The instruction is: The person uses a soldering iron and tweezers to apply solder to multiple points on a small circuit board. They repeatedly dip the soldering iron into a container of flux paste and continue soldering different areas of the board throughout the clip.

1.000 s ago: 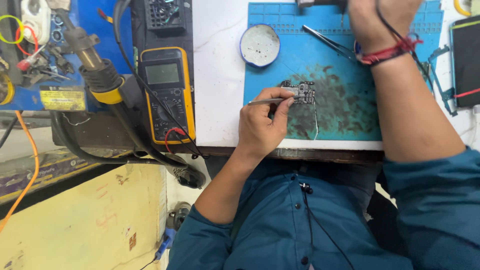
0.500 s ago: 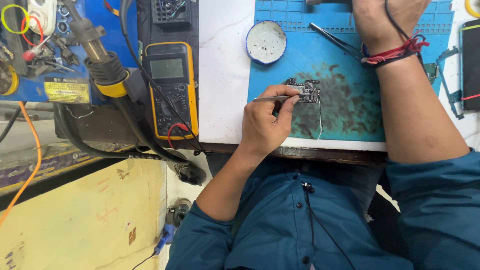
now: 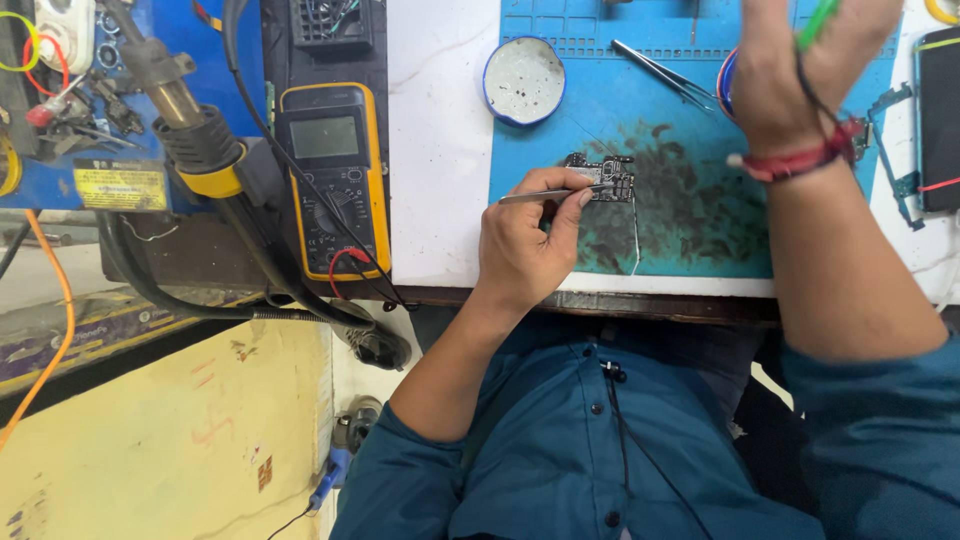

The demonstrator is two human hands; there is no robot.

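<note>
White worktop [image 3: 440,150] w/ a blue mat [image 3: 600,90] on it; we take the mat as our landmark. Front edge of the bench is dark wood, and below it we see a teal shirt and, far left of the mat, a yellow panel [image 3: 150,440] lower down.

Going left to right: well left of the mat sits a blue tray [image 3: 90,130] w/ a yellow rectangular label on its front, text too small to tell. Next to it a hot-air wand [image 3: 190,110] w/ yellow ring, angled, black hose trailing down. Just left of the mat, across bare white top, a yellow-cased multimeter [image 3: 330,180], grey screen, red and black leads at its bottom.

On the mat's top-left corner: a round blue-rimmed dish [image 3: 524,81], whitish inside. Our left hand [image 3: 525,245] rests over the mat's lower-left edge, thumb and forefinger pinched together on slim metal tweezers [image 3: 545,194]; tips touch a small dark circuit board [image 3: 602,178] lying on the mat, near its centre-left, beside a dark stained patch. A thin white wire hangs down from the board.

A second pair of tweezers [image 3: 665,75] lies loose on the mat's upper middle. Our right hand [image 3: 800,70] is raised over the mat's right side, red thread bands at the wrist; something green by the fingers, grip – can't tell. Right of the mat, a dark phone [image 3: 940,120] at frame edge.
</note>
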